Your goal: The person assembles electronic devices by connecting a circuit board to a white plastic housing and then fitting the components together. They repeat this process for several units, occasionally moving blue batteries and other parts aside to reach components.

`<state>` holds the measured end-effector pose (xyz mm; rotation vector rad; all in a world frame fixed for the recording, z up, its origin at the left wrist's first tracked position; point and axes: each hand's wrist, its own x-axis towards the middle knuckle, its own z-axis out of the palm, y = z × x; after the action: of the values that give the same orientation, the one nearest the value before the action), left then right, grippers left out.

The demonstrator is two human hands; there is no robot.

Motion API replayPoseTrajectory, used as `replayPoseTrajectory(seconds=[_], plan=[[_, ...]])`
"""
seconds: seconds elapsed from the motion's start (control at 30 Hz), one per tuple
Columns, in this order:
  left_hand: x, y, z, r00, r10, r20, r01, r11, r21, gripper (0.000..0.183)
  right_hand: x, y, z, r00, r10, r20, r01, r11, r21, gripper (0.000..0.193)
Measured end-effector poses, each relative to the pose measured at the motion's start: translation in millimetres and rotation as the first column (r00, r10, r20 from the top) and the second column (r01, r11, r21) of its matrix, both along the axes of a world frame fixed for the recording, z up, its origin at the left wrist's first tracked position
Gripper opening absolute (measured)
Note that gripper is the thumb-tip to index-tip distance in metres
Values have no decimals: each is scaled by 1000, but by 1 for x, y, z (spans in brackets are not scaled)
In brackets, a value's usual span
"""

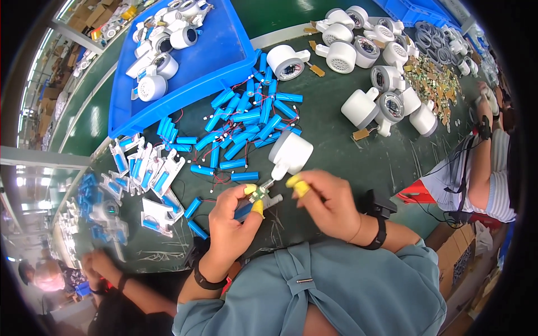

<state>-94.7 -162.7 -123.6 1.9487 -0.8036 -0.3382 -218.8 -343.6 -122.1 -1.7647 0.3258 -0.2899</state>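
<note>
My left hand is closed, pinching a small green circuit board between thumb and forefinger. A pale plastic handle piece and a bit of blue battery show just beneath the board. My right hand is held a little to the right, thumb and fingertips drawn together. Whatever is in that pinch is too small to make out. Yellow covers wrap fingertips on both hands. Just beyond them a white round fan-like housing lies on the dark green table, its short stem pointing toward my hands.
Blue cylindrical batteries with red wires lie heaped ahead. White handle shells are at left. A blue bin holds more housings. Further housings, loose circuit boards and grey rings sit far right. Co-workers' arms show at both sides.
</note>
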Motion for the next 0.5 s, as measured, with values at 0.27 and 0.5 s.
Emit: replayPoseTrajectory(seconds=[0.27, 0.5], plan=[[3, -3, 2, 999, 14, -48, -14, 1000, -7, 32, 25, -25, 6, 970, -154, 185, 231, 815, -531, 64], [4, 0, 0, 987, -4, 158, -4, 999, 47, 32, 27, -30, 9, 982, -70, -178, -17, 897, -443, 68]])
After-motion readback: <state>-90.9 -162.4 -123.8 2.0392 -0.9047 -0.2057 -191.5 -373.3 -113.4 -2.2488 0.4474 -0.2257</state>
